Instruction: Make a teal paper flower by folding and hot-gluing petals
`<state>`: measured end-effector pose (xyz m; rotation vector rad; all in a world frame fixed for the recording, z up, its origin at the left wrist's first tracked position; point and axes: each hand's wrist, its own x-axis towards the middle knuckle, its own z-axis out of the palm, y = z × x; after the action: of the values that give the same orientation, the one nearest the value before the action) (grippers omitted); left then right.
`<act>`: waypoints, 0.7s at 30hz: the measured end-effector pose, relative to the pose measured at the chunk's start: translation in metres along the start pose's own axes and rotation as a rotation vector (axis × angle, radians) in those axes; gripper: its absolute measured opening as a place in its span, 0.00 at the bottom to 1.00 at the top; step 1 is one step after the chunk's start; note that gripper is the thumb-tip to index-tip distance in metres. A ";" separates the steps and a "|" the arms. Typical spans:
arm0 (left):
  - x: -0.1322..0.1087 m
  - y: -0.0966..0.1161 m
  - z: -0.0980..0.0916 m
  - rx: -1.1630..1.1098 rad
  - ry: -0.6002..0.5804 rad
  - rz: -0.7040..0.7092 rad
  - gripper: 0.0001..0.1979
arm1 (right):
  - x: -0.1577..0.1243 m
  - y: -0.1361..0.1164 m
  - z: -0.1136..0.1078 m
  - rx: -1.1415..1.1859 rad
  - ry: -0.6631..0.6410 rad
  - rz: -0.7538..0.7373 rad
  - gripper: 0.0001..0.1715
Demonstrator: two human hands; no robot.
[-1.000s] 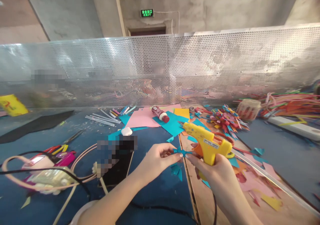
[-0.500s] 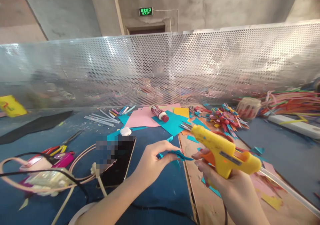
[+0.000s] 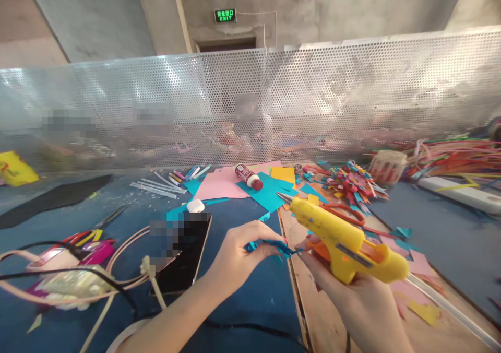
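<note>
My left hand (image 3: pixel 245 251) pinches a small folded piece of blue paper (image 3: pixel 282 247) between thumb and fingers, over the blue tabletop. In my right hand (image 3: pixel 352 295) is a yellow hot glue gun (image 3: pixel 332 227), its metal nozzle aimed away to the upper left and a clear glue stick (image 3: pixel 450 303) out of its back. The right thumb and a fingertip also meet at the right tip of the blue paper. Part of the paper is hidden by my left fingers. Behind the gun lie red-handled scissors (image 3: pixel 346 212), partly covered.
A brown glue bottle (image 3: pixel 247 176) rests on pink paper (image 3: pixel 219 183) and blue sheets. A phone (image 3: pixel 191 254), white earbud case (image 3: pixel 195 206) and tangled cables lie left. A bunch of colourful paper strips (image 3: pixel 356 183) and a power strip (image 3: pixel 462 193) are right. A perforated metal screen (image 3: pixel 313 97) stands behind.
My right hand and the glue gun have shifted slightly left and down. The right thumb and fingertip, just off the blue paper before, now close on its tip. The left hand keeps its hold.
</note>
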<state>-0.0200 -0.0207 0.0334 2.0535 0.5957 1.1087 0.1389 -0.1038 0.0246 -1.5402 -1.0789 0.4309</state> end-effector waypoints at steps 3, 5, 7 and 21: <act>0.000 -0.001 0.001 0.003 0.018 -0.009 0.04 | 0.000 -0.001 0.001 -0.003 0.008 -0.049 0.12; -0.001 -0.001 0.001 -0.001 0.008 -0.011 0.04 | 0.000 -0.003 0.002 0.002 0.008 -0.071 0.11; -0.001 -0.001 0.001 -0.016 -0.007 0.001 0.04 | 0.000 -0.004 0.003 0.002 0.014 -0.085 0.11; 0.002 -0.005 0.000 -0.177 0.187 -0.328 0.07 | 0.004 0.002 -0.004 0.082 -0.054 0.034 0.18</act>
<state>-0.0189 -0.0163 0.0307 1.6416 0.8605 1.1185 0.1443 -0.1025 0.0252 -1.4833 -1.0648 0.5361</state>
